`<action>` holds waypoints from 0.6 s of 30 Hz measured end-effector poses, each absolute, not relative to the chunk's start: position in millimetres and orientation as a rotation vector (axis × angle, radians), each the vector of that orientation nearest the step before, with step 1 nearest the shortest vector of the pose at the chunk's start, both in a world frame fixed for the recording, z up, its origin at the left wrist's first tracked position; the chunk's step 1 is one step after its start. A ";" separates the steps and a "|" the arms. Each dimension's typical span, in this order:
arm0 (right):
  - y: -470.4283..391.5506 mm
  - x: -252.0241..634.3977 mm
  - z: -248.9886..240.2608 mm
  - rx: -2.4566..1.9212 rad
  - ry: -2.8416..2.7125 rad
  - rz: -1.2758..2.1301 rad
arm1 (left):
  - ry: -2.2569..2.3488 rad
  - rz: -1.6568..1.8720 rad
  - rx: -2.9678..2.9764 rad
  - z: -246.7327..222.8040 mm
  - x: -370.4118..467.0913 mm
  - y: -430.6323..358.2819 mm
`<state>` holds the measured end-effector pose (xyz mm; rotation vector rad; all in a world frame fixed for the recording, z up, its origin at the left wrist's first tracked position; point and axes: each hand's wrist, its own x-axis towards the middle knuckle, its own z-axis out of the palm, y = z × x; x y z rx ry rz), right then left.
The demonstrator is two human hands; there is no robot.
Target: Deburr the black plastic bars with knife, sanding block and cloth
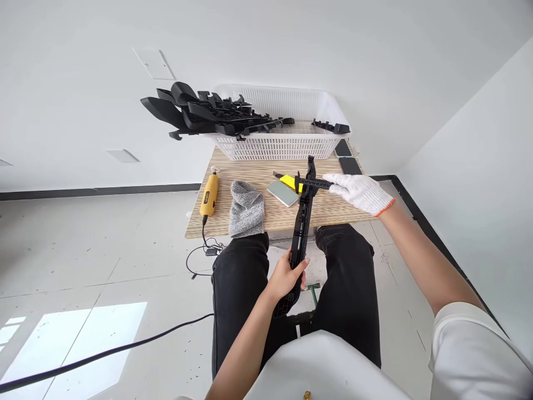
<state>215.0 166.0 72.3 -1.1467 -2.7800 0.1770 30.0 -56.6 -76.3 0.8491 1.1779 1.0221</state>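
My bare left hand (pixel 286 275) grips the near end of a long black plastic part (pixel 302 219) that reaches from my lap up over the table edge. My right hand (pixel 358 191), in a white knit glove, holds a yellow-and-black knife-like tool (pixel 306 183) laid across the far end of that part. The tool's yellow tip points left, over a small grey-green block (pixel 282 193) lying on the striped wooden table (pixel 333 208).
A white mesh basket (pixel 283 145) at the table's back holds several black plastic parts (pixel 200 114) that overhang its left side. A yellow rotary tool (pixel 209 194) and a grey glove (pixel 246 208) lie at left. Two dark phones (pixel 347 157) rest at right. Cables (pixel 104 350) cross the floor.
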 end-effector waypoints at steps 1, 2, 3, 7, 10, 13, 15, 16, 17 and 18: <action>165.8 215.9 71.5 -1.130 -2.784 0.118 | 1.178 1.024 0.853 -76.5 30.0 -56.6; 165.6 216.9 71.0 -1.119 -2.789 0.066 | 1.179 1.027 0.854 -76.7 30.1 -56.7; 165.6 218.1 70.9 -1.107 -2.797 0.027 | 1.181 1.029 0.853 -77.0 30.1 -56.8; 167.7 224.0 74.4 -1.020 -2.863 0.031 | 1.185 1.029 0.853 -78.0 30.7 -57.1; 167.4 228.7 79.9 -0.966 -2.891 0.075 | 1.186 1.023 0.866 -77.7 30.8 -57.1; 163.2 232.9 84.5 -1.009 -2.884 0.045 | 1.196 1.012 0.886 -76.6 30.5 -57.3; 159.8 234.8 84.5 -1.043 -2.871 0.008 | 1.194 1.007 0.897 -76.1 30.3 -57.6; 158.4 235.2 83.2 -1.048 -2.864 -0.011 | 1.190 1.007 0.898 -75.9 30.3 -57.7; 157.2 235.2 81.3 -1.045 -2.861 -0.036 | 1.185 1.008 0.896 -75.9 30.2 -57.9; 156.1 234.6 78.8 -1.043 -2.857 -0.061 | 1.181 1.011 0.892 -76.0 30.2 -58.0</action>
